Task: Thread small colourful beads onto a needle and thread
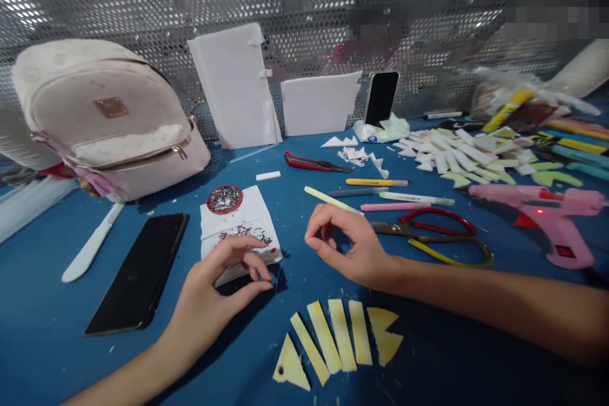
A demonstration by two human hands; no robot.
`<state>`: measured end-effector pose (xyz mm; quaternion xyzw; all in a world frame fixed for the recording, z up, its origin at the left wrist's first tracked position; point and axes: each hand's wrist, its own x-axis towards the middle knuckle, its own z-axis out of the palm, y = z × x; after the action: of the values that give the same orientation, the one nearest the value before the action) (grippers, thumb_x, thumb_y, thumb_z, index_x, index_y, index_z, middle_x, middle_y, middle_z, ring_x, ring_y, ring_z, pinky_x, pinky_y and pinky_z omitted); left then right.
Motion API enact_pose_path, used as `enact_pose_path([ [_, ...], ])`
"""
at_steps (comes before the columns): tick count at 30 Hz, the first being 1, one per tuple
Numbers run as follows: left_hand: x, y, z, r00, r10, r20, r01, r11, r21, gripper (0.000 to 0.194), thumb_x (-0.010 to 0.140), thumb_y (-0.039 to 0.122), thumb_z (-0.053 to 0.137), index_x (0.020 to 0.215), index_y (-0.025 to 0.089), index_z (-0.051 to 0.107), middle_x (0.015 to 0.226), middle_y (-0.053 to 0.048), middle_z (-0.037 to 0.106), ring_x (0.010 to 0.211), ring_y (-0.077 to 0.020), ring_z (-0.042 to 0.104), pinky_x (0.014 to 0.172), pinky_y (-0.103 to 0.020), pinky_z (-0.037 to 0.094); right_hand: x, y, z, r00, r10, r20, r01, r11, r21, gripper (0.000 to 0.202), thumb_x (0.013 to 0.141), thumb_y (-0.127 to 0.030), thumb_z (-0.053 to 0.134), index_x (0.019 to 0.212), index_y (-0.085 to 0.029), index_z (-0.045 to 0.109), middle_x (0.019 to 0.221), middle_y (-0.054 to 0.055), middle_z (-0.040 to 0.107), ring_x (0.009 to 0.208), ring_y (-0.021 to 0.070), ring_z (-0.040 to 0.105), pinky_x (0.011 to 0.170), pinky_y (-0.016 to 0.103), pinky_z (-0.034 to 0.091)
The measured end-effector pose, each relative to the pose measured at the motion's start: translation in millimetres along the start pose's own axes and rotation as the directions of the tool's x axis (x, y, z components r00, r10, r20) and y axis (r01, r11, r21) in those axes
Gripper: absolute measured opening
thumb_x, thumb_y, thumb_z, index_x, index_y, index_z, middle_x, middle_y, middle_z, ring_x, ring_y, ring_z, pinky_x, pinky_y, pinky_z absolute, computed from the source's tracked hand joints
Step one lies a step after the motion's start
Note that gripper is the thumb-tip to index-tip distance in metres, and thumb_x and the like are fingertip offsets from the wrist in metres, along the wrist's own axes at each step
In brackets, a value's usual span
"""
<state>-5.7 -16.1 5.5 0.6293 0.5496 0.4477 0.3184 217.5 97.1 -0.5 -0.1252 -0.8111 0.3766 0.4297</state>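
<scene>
Yellow foam fish pieces [340, 342] lie cut on the desk [451, 342]; eye fitted; left hand [223, 285] pinches something tiny beside the sequin paper [238, 225]; right hand [347, 244] curled, apparently empty.

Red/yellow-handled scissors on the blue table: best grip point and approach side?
Take the scissors by the handle loops, probably from above and the right. They lie flat on the blue table, with the loops pointing right toward the pink glue gun and the dark blades pointing left, their tips close to the right hand. The open loops offer room for fingers; the blades do not.
</scene>
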Motion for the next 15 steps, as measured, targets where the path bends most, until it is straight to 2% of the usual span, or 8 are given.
enact_pose_path([
  [7,-1.5,-4.8,0.2,1.0,-0.002,0.003,0.002,1.0,-0.013,0.034,0.085,0.019,0.075,0.113,0.028,0.06,0.08,0.002,0.075,0.076,-0.0169,0.073,0.084,-0.032,0.062,0.9,0.3,0.2,0.999,-0.005,0.044,0.008,0.998,-0.057,0.006,0.094,-0.012,0.058,0.092,-0.018,0.059,0.084,0.001,0.061,0.068,0.0098,0.053,0.056,0.023,0.04],
  [15,-5.0,-6.7,-0.7,0.999,0.039,-0.016,-0.039,0.999,0.004,0.033,0.086,0.022,0.077,0.115,0.027,0.061,0.078,0.0,0.076,0.073,-0.0202,0.075,0.083,-0.039,0.064,0.3,5.2,-1.1,0.996,-0.04,0.075,0.054,0.98,-0.191,0.005,0.096,-0.018,0.057,0.092,-0.019,0.06,0.084,0.002,0.063,0.071,0.0116,0.054,0.062,0.025,0.043],
])
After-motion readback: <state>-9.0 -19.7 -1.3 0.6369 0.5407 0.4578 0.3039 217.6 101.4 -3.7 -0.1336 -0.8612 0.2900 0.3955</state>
